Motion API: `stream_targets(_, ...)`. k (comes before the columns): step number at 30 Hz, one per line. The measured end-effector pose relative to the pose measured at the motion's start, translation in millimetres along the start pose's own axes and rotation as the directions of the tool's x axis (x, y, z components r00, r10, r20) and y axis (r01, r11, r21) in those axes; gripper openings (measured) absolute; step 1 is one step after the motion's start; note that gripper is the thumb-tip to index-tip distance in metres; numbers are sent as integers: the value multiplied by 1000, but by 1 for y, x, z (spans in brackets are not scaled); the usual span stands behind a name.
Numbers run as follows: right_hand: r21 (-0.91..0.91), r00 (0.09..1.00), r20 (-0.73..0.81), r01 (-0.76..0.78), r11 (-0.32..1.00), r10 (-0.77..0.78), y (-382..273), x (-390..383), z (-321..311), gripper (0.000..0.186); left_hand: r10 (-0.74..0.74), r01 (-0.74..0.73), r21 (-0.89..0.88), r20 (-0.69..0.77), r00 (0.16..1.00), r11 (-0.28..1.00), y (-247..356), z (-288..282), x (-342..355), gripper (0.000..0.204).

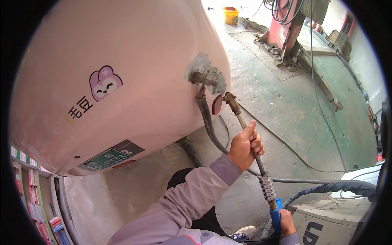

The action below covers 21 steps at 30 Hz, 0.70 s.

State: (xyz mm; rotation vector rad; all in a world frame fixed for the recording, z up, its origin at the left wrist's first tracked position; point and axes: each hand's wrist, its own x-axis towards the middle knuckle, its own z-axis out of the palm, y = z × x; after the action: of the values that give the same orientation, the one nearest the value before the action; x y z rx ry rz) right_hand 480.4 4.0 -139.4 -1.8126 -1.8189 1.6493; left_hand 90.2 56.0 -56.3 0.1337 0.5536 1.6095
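Note:
My left hand [247,143] is wrapped around a long metal tool rod [259,164], which has a silver coiled section [267,187]. My right hand [285,221] grips its blue handle [275,220] at the lower right. At the upper end, an angled brass-coloured head [232,103] is beside a red reflector [217,105] on a pink vehicle body [134,49]. A grey, bare-looking patch [199,62] above it bears a clamp [208,79] with a thick black cable [208,126] hanging down. The body also has a rabbit sticker [105,85] and a green plate [107,157].
A white machine [322,220] with hoses stands at lower right. A red lift column [278,38] with hung cables and a floor rail [318,81] are at upper right, near a yellow bucket [230,16]. Thin cables cross the floor [343,114]. A shelf [33,192] lines the lower left.

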Motion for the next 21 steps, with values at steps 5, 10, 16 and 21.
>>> stream_targets(5,-263,969,56,247,932,-241,-9,8,-32,31,3,-3,-46,-12,1000,999,-8,-4,3,47)
stream_targets(10,-196,987,77,154,968,-142,-8,14,-45,7,-12,12,-98,-4,1000,995,-10,-4,5,46)
stream_targets(16,-514,894,131,431,742,-429,-25,15,-50,19,-8,6,-139,-16,1000,990,-7,-2,7,45)
stream_targets(21,-258,986,21,167,952,-167,-41,15,-49,27,-4,7,-111,21,1000,994,-5,-4,10,46)
